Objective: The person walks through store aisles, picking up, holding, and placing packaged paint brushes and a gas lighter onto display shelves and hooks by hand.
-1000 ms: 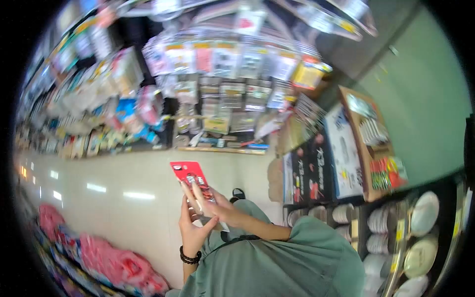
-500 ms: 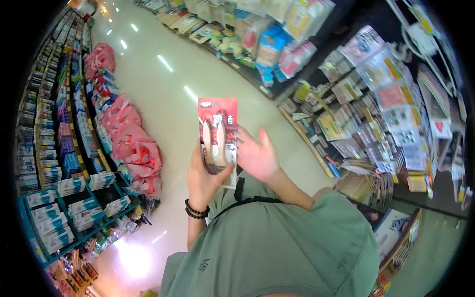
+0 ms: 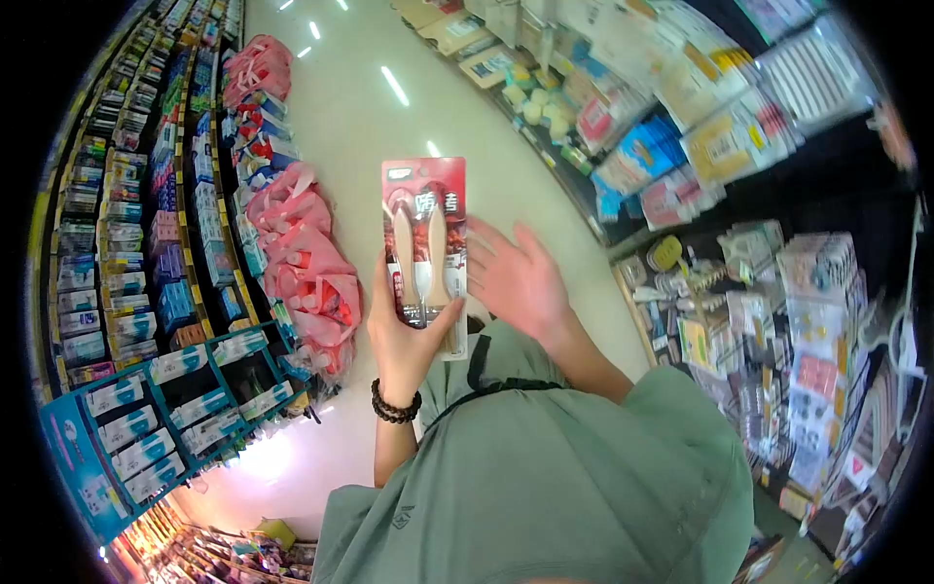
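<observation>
Upright in front of me is a pack of basting brushes (image 3: 424,229), a red printed card with two pale-handled brushes, their dark bristle ends toward the bottom. My left hand (image 3: 401,326) grips the lower left of the pack, thumb across its front. A dark bead bracelet (image 3: 396,401) circles that wrist. Just right of the pack is my right hand (image 3: 525,287), palm showing and fingers spread, a little blurred. Its fingertips come close to the pack's right edge; whether they touch it I cannot tell.
Shelves of small boxes (image 3: 126,224) run along the left, with a teal display rack (image 3: 185,414) at their near end. Pink plastic-covered goods (image 3: 306,263) line the aisle floor (image 3: 360,117). Hanging packaged goods (image 3: 720,117) and low shelves stand on the right.
My view has turned, so shelves and pink-covered goods appear farther right. The pack stays in my left hand and sits slightly higher in view. My right hand remains spread beside it.
</observation>
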A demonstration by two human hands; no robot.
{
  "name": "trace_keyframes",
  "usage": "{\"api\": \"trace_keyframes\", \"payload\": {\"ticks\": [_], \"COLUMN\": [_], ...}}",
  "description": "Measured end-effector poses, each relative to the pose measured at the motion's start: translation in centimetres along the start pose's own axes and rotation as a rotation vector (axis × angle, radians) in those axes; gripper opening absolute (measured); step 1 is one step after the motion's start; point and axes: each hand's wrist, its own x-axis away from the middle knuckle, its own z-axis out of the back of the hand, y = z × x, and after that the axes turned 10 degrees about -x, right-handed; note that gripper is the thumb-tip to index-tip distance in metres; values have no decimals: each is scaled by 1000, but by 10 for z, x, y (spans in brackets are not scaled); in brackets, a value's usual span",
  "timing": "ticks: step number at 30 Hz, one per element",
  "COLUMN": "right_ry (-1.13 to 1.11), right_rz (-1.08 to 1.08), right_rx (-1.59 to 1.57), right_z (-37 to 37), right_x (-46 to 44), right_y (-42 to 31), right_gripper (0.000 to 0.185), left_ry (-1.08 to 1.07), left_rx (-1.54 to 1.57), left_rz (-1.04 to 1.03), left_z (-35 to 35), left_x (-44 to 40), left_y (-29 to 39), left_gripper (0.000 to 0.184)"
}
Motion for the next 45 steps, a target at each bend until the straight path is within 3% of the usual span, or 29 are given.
{"api": "trace_keyframes", "payload": {"ticks": [3, 6, 9, 17, 22, 28, 33, 36, 45], "right_ry": [67, 142, 147, 415, 239, 121, 80, 30, -133], "right_rz": [-21, -129, -99, -226, -139, -55, -154, -224, -340], "right_rx": [317, 470, 561, 698, 836, 838, 918, 948, 1014], "right_z": [15, 16, 28, 10, -24, -38, -24, -10, -60], "right_x": [-38, -72, -115, -298, -427, -529, -616, -685, -935], "right_y": [-11, -24, -36, -157, -205, -227, -258, -292, -330], "right_gripper": [58, 51, 47, 48, 44, 46, 50, 52, 52], "left_ry": [10, -49, -169, -327, -179, -154, -159, -188, -98], "left_rx": [180, 360, 616, 892, 767, 795, 838, 795, 713], "left_rz": [71, 147, 304, 317, 146, 124, 268, 216, 226], "left_z": [-6, -23, -45, -90, -85, -74, -92, -114, -76], "left_x": [-39, -88, -137, -342, -463, -568, -635, -694, -915], "left_y": [-13, -28, -45, -89, -83, -87, -114, -147, -199], "left_gripper": [90, 75, 59, 65, 71, 71, 72, 80, 83]}}
